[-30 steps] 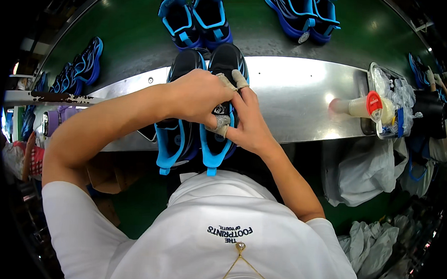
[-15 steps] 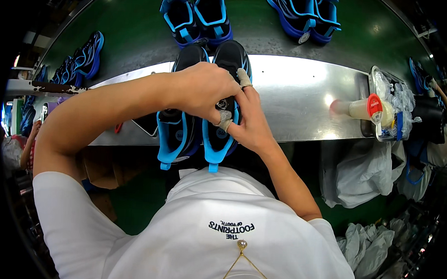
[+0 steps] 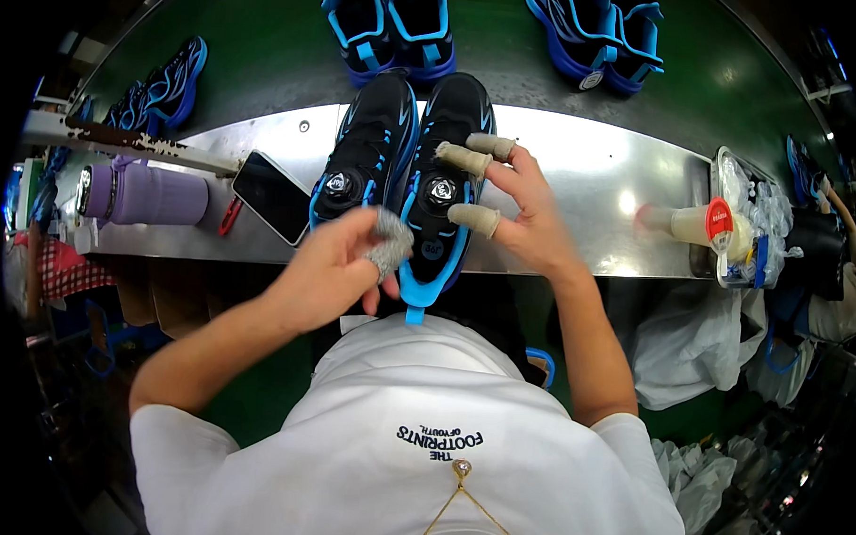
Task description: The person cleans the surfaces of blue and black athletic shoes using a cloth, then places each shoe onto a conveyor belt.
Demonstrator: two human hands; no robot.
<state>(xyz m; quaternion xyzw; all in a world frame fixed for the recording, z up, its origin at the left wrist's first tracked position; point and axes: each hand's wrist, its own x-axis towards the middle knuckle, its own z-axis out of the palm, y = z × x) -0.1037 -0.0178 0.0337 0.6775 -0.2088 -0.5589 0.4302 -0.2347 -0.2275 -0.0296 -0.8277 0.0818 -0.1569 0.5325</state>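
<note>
Left shoe (image 3: 363,150) and right shoe (image 3: 435,206) side by side at edge of tabletop (image 3: 590,202). Right hand (image 3: 532,210) loose, fingers spread over right shoe. Left hand (image 3: 334,269) blurred nearby, can't tell grip.

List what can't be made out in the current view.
Head view:
- Near left shoe: heel hidden by the left hand.
- Left hand: motion blur; exact finger pose unclear.
- Right hand: viewing angle hides any gap between fingertips and near right shoe.
- Far centre shoe pair: toes cut off by the top edge.
- Tray: bottom covered by clear plastic.
</note>
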